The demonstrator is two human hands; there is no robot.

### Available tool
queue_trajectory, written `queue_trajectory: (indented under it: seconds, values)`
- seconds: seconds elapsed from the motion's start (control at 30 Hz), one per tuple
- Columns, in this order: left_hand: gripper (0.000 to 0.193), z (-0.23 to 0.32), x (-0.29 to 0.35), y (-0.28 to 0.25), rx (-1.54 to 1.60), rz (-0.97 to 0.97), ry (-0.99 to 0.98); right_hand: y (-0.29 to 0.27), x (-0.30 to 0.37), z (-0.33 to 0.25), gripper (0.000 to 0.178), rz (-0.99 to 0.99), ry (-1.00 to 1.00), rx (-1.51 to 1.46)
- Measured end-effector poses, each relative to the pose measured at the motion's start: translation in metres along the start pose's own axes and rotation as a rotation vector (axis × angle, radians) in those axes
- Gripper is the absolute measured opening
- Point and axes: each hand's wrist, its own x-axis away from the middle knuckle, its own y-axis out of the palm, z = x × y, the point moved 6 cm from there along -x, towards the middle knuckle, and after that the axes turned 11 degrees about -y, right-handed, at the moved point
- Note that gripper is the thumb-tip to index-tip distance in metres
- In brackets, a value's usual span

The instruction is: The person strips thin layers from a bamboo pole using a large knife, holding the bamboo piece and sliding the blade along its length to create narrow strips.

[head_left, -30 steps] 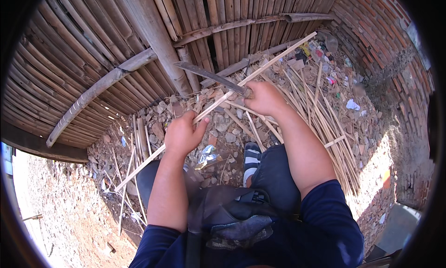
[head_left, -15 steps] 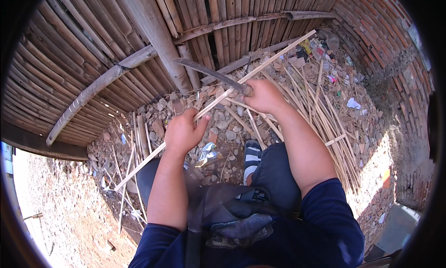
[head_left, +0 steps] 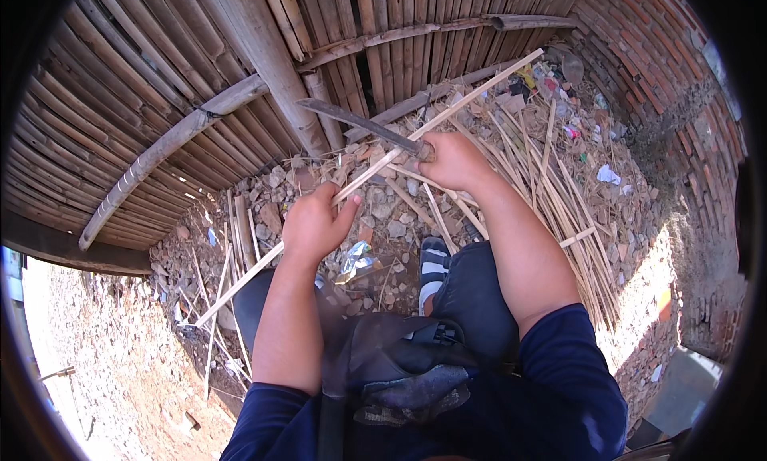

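Note:
A long pale bamboo strip (head_left: 473, 97) runs slantwise across the view, from lower left to upper right. My left hand (head_left: 314, 228) is closed around it near its middle, the thumb lying along it. Further up, my right hand (head_left: 455, 164) grips the handle of a machete (head_left: 359, 123). The dark blade points up and to the left, crossing the strip close to the handle. It appears to touch the strip there, though the contact itself is hard to make out.
Many split bamboo strips (head_left: 551, 197) lie piled at the right, with several thinner ones (head_left: 216, 345) at the left. Stony rubble (head_left: 391, 229) with litter covers the ground around my feet. A bamboo slat wall (head_left: 160, 77) stands ahead, a brick wall (head_left: 655, 69) at the right.
Almost nothing differs. Both hands, the strip and the machete keep nearly the same place, with only a very slight shift.

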Motion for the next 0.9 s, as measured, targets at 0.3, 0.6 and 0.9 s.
queue_trajectory:
  seconds: [0.3, 0.6, 0.9]
  values:
    - [0.040, -0.0010, -0.0001, 0.0017, 0.002, -0.013, 0.005, 0.0005, 0.0000, -0.0006, 0.045, -0.002, -0.019, -0.011]
    - [0.040, 0.0004, -0.0005, 0.0014, -0.012, -0.038, -0.005, 0.0011, -0.0009, 0.0006, 0.046, 0.001, -0.040, -0.013]
    - [0.041, 0.0008, 0.0005, 0.0013, -0.006, -0.033, -0.001, 0.0042, -0.0015, 0.0023, 0.048, -0.002, -0.040, 0.004]
